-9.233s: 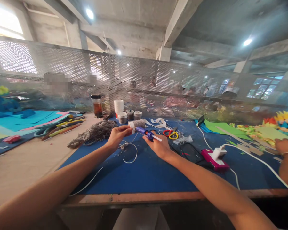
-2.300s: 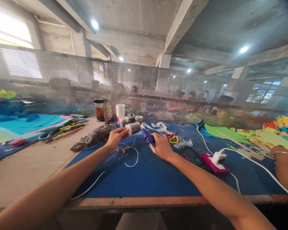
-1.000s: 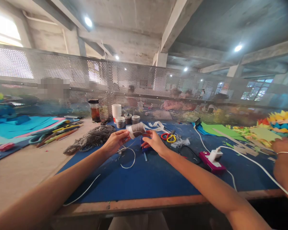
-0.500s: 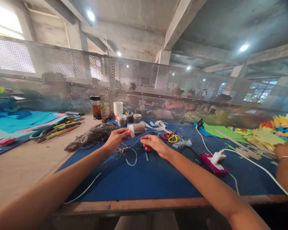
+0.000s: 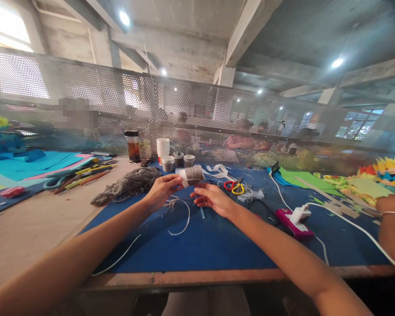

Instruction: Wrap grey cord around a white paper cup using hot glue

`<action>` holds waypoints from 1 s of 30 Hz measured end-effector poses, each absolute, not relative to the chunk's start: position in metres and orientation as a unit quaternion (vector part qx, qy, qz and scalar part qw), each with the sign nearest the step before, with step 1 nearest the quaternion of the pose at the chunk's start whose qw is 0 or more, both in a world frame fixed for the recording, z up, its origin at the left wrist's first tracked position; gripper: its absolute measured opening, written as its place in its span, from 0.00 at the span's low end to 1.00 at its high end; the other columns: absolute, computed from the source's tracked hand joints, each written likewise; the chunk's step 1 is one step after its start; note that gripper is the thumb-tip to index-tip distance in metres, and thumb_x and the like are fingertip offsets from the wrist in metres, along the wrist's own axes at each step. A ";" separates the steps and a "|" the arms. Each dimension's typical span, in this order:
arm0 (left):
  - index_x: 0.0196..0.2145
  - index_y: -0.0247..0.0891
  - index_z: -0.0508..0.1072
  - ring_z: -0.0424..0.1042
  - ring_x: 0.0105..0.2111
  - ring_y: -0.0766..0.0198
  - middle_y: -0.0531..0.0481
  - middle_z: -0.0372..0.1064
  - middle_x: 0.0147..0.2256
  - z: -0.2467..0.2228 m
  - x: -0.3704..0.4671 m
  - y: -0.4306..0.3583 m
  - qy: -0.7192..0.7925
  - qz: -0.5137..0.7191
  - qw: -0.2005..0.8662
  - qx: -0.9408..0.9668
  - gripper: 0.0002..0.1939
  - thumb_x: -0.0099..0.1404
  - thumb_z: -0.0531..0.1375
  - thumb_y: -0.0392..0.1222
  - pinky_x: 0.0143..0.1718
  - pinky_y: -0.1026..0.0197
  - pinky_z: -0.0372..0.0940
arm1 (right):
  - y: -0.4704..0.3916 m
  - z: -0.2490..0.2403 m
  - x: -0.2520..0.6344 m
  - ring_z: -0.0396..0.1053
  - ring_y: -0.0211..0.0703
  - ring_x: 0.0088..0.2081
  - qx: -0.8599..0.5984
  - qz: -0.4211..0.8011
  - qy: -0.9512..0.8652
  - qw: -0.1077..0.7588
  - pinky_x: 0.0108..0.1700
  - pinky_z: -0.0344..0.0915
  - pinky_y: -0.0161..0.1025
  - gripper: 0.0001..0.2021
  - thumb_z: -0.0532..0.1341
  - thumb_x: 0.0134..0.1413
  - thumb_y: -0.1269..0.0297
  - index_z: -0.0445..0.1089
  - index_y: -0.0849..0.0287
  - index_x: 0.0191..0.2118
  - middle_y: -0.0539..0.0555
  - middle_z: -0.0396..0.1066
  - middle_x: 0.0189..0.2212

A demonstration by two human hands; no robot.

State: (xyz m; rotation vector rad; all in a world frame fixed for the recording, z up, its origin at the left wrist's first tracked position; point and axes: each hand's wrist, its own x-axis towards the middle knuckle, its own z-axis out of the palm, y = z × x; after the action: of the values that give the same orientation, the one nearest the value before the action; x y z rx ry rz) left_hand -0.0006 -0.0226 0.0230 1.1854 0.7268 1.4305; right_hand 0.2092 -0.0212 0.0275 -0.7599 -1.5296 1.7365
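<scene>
My left hand [image 5: 163, 191] grips the white end of a paper cup [image 5: 193, 174] wrapped in grey cord, tilted on its side above the blue mat [image 5: 197, 250]. Just right of and below the cup is my right hand [image 5: 210, 199], thumb and fingers bent near its wrapped part; whether they pinch a strand is too small to tell. A pale cord [image 5: 188, 219] curls on the mat below the hands. Behind my left hand lies a heap of grey yarn [image 5: 128, 184].
Small cups [image 5: 167, 163], a stack of white cups [image 5: 163, 147] and a jar [image 5: 132, 147] stand behind. Scissors [image 5: 237, 188] and a pink power strip [image 5: 294, 224] with cables lie rightward. Another person's arm [image 5: 393, 228] is at the right edge.
The wrapped cup and my left hand have shifted slightly right. My right hand's fingers have spread a little and sit closer under the cup. The loose cord on the mat has changed its curve.
</scene>
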 end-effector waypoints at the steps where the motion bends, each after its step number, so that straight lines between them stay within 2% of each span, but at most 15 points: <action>1: 0.33 0.33 0.78 0.71 0.33 0.64 0.45 0.75 0.35 0.023 -0.001 -0.022 0.308 0.605 0.538 0.500 0.13 0.51 0.69 0.43 0.41 0.60 0.65 | -0.021 0.027 0.210 0.72 0.33 0.27 -0.309 0.649 -0.603 0.346 0.29 0.69 0.29 0.14 0.64 0.52 0.59 0.66 0.59 0.42 0.51 0.74 0.32; 5: 0.33 0.32 0.78 0.70 0.31 0.66 0.46 0.74 0.32 0.022 0.000 -0.023 0.317 0.609 0.516 0.513 0.13 0.52 0.68 0.44 0.39 0.60 0.65 | -0.021 0.026 0.211 0.68 0.32 0.21 -0.350 0.513 -0.684 0.383 0.23 0.63 0.28 0.12 0.61 0.54 0.56 0.66 0.60 0.34 0.49 0.72 0.24; 9: 0.33 0.32 0.77 0.69 0.28 0.66 0.49 0.72 0.28 0.022 0.002 -0.026 0.346 0.597 0.484 0.538 0.14 0.53 0.68 0.45 0.37 0.60 0.65 | -0.025 0.031 0.214 0.63 0.31 0.18 -0.346 0.349 -0.763 0.419 0.23 0.59 0.30 0.11 0.57 0.58 0.54 0.67 0.57 0.35 0.47 0.70 0.22; 14: 0.33 0.33 0.77 0.68 0.27 0.66 0.50 0.72 0.26 0.025 0.005 -0.031 0.387 0.582 0.410 0.586 0.14 0.53 0.67 0.47 0.35 0.62 0.63 | -0.032 0.041 0.213 0.66 0.35 0.22 -0.369 0.146 -0.810 0.432 0.29 0.58 0.32 0.12 0.54 0.60 0.53 0.69 0.54 0.36 0.47 0.69 0.21; 18: 0.31 0.33 0.77 0.67 0.27 0.66 0.51 0.71 0.26 0.028 0.007 -0.035 0.389 0.565 0.386 0.617 0.13 0.54 0.66 0.47 0.34 0.63 0.62 | -0.028 0.052 0.209 0.67 0.35 0.26 -0.378 0.021 -0.816 0.437 0.30 0.55 0.32 0.12 0.54 0.61 0.54 0.70 0.53 0.39 0.48 0.72 0.25; 22: 0.32 0.33 0.77 0.67 0.27 0.65 0.51 0.72 0.26 0.028 0.008 -0.034 0.406 0.561 0.367 0.621 0.14 0.53 0.66 0.47 0.32 0.63 0.61 | -0.016 0.060 0.202 0.65 0.34 0.25 -0.388 -0.045 -0.807 0.443 0.29 0.53 0.32 0.13 0.53 0.62 0.53 0.72 0.52 0.39 0.47 0.72 0.25; 30: 0.32 0.34 0.77 0.67 0.26 0.67 0.52 0.72 0.26 0.025 0.007 -0.033 0.410 0.546 0.356 0.638 0.12 0.54 0.65 0.46 0.32 0.64 0.61 | -0.004 0.061 0.191 0.64 0.33 0.23 -0.398 -0.070 -0.789 0.462 0.29 0.52 0.32 0.12 0.54 0.61 0.54 0.73 0.51 0.37 0.45 0.70 0.22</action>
State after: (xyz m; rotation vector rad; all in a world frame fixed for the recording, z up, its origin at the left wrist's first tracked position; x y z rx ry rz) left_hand 0.0071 -0.0333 0.0250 1.6476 1.0592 1.4108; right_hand 0.1910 -0.0041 0.0606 -0.9785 -1.9415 -0.1722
